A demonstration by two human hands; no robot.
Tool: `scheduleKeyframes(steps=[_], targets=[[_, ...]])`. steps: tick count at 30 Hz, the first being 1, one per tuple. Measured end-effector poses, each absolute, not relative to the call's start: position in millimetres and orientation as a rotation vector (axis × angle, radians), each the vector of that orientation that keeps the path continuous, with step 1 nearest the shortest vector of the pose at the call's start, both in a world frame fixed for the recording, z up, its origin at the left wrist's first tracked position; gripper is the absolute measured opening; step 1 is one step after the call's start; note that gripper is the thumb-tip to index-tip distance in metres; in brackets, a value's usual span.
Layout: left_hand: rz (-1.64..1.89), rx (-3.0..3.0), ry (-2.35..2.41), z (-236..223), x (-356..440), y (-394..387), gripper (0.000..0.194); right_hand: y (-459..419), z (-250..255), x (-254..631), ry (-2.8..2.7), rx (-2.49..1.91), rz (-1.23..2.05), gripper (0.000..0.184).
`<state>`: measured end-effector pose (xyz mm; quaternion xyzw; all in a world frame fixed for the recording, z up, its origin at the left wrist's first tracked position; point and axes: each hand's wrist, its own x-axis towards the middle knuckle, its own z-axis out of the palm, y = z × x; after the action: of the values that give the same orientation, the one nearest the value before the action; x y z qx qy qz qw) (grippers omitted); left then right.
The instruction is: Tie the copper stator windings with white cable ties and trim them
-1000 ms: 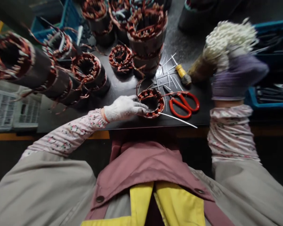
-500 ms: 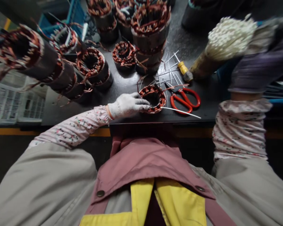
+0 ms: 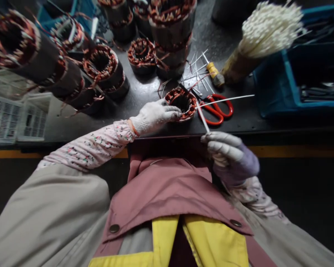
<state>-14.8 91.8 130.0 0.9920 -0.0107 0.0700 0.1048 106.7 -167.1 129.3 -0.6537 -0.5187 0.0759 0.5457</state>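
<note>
A small motor stator [image 3: 192, 102] with copper windings lies near the table's front edge. My left hand [image 3: 158, 115], in a white knitted glove, grips its left side, with fingers over the rim and into the bore. My right hand [image 3: 225, 150], in a white and purple glove, pinches a thin white strip [image 3: 203, 119] between thumb and fingers. The strip's far end reaches the stator's right edge. A white cord [image 3: 233, 99] sticks out from that same side, across the red-handled scissors [image 3: 230, 107]. The scissors' tips are partly hidden behind the stator.
Taller wound stators [image 3: 171, 40] stand behind and to the left, some stacked. A yellow-handled tool [image 3: 213, 70] lies among loose thin rods. A bundle of white cords [image 3: 269, 29] leans at the right, beside a blue bin [image 3: 291, 89]. White plastic baskets [image 3: 35, 118] sit far left.
My right hand has come from the cord bundle at the far right to the table's front, now holding a white strip at the stator. The white cord at the stator points higher. My left hand stays.
</note>
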Motion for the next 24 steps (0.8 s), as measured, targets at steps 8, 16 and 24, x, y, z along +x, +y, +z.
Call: scheduleKeyframes(steps=[8,16,24], targets=[[0.148,2.985,-0.091,136,-2,92,0.027,-182,96,82,-1.445,-1.393,0.177,0.03],[0.329,2.72,0.161,126,-8,88,0.04,-118,69,88,-1.394,-1.477,0.05,0.016],[0.602,2.344,0.424,104,-12,62,0.049,-90,80,90,-1.118,-1.513,0.1,0.009]])
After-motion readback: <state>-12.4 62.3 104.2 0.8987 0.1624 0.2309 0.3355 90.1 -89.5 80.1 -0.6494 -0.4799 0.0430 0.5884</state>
